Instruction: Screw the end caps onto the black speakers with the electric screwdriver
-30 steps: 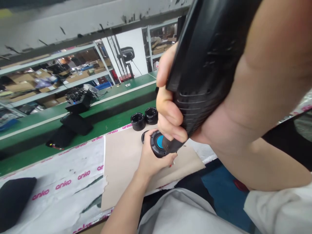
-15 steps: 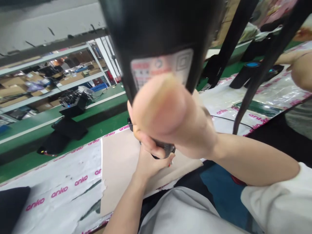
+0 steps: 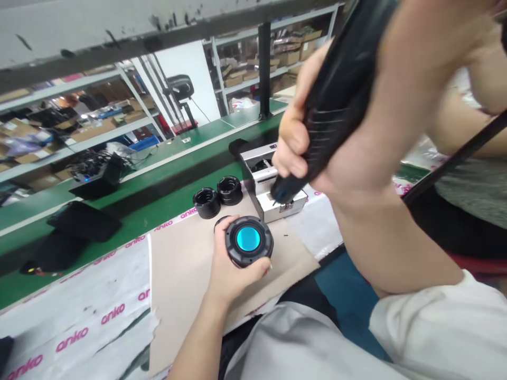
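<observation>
My left hand (image 3: 233, 264) is wrapped round a black cylindrical speaker (image 3: 263, 240), whose round end with a shiny blue disc faces up. It is held over a sheet of brown card (image 3: 186, 295). Raised on the right, my right hand (image 3: 356, 137) grips a black electric screwdriver (image 3: 328, 124), tilted with its nose down. The nose is at the front of a small metal screw feeder (image 3: 273, 214); whether the bit touches it I cannot tell. Two black threaded rings (image 3: 206, 203) stand side by side left of the feeder.
Black speaker-like pieces (image 3: 85, 227) lie on the green bench (image 3: 138, 200) at left. Plastic sheeting printed "anko" (image 3: 91, 316) covers the near edge. Another person's arm (image 3: 455, 121) is close on the right, beyond a black strap-like bar (image 3: 443, 169). Shelves of boxes (image 3: 114, 126) stand behind.
The screwdriver has swung from above the left hand, up and right to the screw feeder. The speaker's blue disc, rings and feeder have come into sight. My left hand keeps its hold.
</observation>
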Motion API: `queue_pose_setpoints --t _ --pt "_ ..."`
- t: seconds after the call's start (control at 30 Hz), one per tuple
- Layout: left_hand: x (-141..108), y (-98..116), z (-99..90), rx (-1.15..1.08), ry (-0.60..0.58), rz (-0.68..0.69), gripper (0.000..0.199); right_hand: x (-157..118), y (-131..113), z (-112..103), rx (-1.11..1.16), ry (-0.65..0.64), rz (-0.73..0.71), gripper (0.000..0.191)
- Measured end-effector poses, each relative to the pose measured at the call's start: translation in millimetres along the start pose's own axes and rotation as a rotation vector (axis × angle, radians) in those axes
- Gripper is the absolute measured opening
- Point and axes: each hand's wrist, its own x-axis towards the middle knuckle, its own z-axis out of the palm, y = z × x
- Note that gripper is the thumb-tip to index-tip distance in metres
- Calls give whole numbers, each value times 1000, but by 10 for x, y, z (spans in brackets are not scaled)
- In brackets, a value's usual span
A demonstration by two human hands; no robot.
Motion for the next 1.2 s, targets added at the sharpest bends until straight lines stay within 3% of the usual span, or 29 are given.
queue_pose_setpoints --t 0.07,0.23,0.37,0.53,0.67,0.73,0.9,1.07,1.2 --pt "-3 12 11 -18 -3 19 80 128 193 -211 -86 -43 -217 70" --pt "-20 1 -2 -50 -7 60 78 285 672 -505 -216 -16 -105 73" --pt "-22 8 4 -66 -20 55 77 253 832 -591 -197 -30 -88 71" --pt "-18 8 1 -26 -20 53 82 194 801 -721 -145 -161 32 67" --pt "-7 12 -3 -23 -34 61 83 208 661 -666 -65 -56 -171 69" --pt "-2 17 0 -24 -29 58 83 207 640 -603 -92 -34 -193 67" --pt "0 19 -2 -18 -30 57 83 193 745 -533 -154 -75 -157 68" --pt "-11 -6 -10 -30 -27 53 82 212 839 -615 -159 -96 -90 70" --pt "-18 -7 -7 -43 -38 44 83 173 631 -611 -173 -129 9 70"
